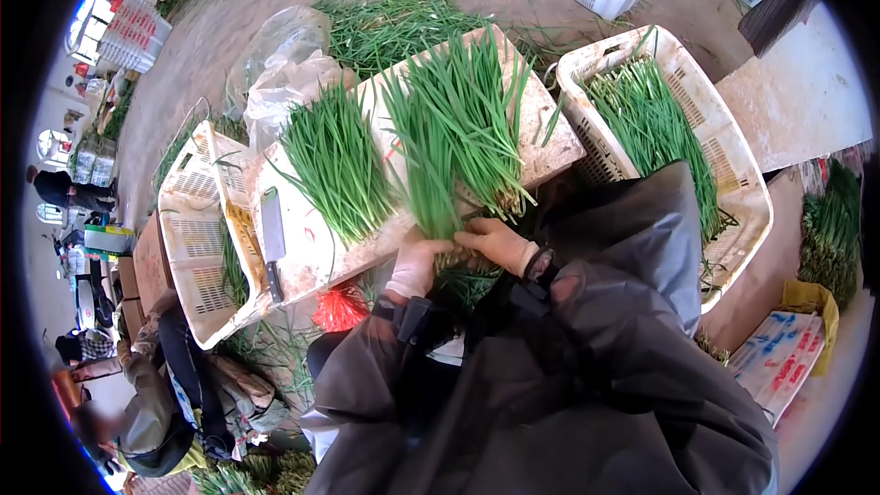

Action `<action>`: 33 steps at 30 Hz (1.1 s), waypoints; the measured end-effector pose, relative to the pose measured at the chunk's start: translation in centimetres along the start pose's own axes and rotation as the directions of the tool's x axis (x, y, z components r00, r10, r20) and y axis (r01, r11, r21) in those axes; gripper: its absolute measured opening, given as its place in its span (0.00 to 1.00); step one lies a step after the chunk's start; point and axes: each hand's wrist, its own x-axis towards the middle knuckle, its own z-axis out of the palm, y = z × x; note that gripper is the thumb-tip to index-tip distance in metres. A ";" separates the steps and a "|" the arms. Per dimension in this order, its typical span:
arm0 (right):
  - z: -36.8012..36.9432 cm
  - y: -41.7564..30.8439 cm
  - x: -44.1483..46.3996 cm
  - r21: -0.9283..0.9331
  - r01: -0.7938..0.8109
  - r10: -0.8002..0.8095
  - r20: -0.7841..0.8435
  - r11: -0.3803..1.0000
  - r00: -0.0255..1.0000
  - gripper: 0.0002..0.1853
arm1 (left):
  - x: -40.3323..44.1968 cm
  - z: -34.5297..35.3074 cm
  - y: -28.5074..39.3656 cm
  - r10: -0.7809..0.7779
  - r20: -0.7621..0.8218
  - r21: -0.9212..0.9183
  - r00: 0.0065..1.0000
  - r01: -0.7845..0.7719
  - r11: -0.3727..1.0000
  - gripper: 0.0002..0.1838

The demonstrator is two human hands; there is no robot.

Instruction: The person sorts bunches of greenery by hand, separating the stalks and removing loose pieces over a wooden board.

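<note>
My left hand [417, 259], in a pale glove, is wrapped round the lower stems of a bunch of green stalks [427, 179] at the near edge of the white board [353, 257]. Beside it, my right hand [496, 243], gloved too, pinches at the stem ends of the same bunch. A second pile of stalks [481, 110] lies on the board just behind and to the right. Further left on the board rests another bunch [337, 160]. The knife [273, 234] lies flat near the board's left end, its dark handle towards me.
A crate [752, 192] of stalks stands on the right, another crate [188, 243] on the left. Behind the board are loose greens [394, 27] and a plastic bag [284, 82]. Red ties [340, 308] hang below the board. A person [151, 403] sits at the lower left.
</note>
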 end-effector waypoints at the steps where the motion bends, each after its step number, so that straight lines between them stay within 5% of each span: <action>1: -0.3 0.8 0.8 -0.053 0.033 -0.031 0.027 0.998 0.999 0.17 | 0.0 -0.1 -0.1 0.001 -0.013 0.032 1.000 -0.001 0.999 0.24; 4: -0.3 3.4 2.2 -0.076 0.165 -0.175 -0.156 0.983 0.972 0.15 | -0.4 -0.5 0.0 0.011 -0.051 0.044 0.999 -0.008 0.999 0.24; 7: -1.3 7.0 2.2 -0.290 -0.031 -0.025 -0.186 0.956 0.982 0.15 | -1.0 -1.0 1.8 0.013 -0.031 -0.083 0.999 -0.016 0.996 0.23; 8: -1.9 9.3 2.6 -0.691 -0.006 -0.037 -0.047 0.722 0.998 0.15 | -1.2 -0.6 2.2 0.020 -0.042 -0.112 0.999 -0.024 0.993 0.23; 9: -2.2 11.2 2.6 -0.939 0.072 0.019 0.083 0.336 0.996 0.15 | -1.6 -0.2 2.6 0.025 -0.054 -0.143 0.998 -0.033 0.989 0.22; 12: -0.7 11.5 -0.5 -0.989 -0.109 0.230 -0.084 0.099 0.970 0.16 | -1.8 0.1 2.8 -0.004 -0.088 -0.161 0.996 -0.010 0.987 0.23; 15: -0.6 7.3 -0.4 -0.931 -0.082 -0.027 -0.098 0.355 0.995 0.16 | -2.2 -0.3 2.1 -0.046 -0.092 -0.148 0.995 0.032 0.988 0.24; 17: -0.6 4.3 -0.1 -0.577 0.154 -0.217 -0.042 0.802 0.975 0.17 | -2.0 -0.7 1.6 -0.017 -0.075 -0.123 0.997 0.007 0.992 0.25; 19: 0.4 1.9 -0.2 -0.296 0.217 -0.255 -0.094 0.930 0.962 0.18 | -2.0 -0.6 1.0 0.047 -0.074 -0.067 0.996 -0.052 0.996 0.27; 20: 0.9 1.0 -0.2 -0.144 0.249 -0.267 -0.124 0.958 0.956 0.18 | -2.1 -0.4 0.9 0.079 -0.072 -0.039 0.994 -0.081 0.996 0.28; 23: 2.0 -0.8 -0.4 -0.161 0.306 -0.320 -0.073 0.938 0.945 0.17 | -2.5 -0.1 1.1 0.078 0.014 -0.027 0.997 -0.078 0.997 0.31; 26: 1.6 0.8 0.9 0.048 0.269 -0.267 -0.029 0.962 0.963 0.16 | -3.0 0.3 1.6 0.052 0.074 -0.089 0.996 -0.045 0.995 0.31; 29: 0.8 2.0 1.2 0.199 0.212 -0.180 -0.166 0.957 0.969 0.16 | -3.5 1.0 2.7 0.067 0.082 -0.128 0.994 -0.056 0.990 0.28; 31: -0.7 2.5 0.6 -0.280 0.087 -0.118 -0.093 0.956 0.989 0.17 | -2.7 -0.3 2.4 0.111 0.026 -0.159 0.993 -0.106 0.982 0.25; 33: -1.2 2.5 -0.2 -0.664 -0.018 -0.021 -0.051 0.748 0.998 0.19 | -2.0 -1.4 1.8 0.074 -0.034 -0.149 0.997 -0.079 0.986 0.23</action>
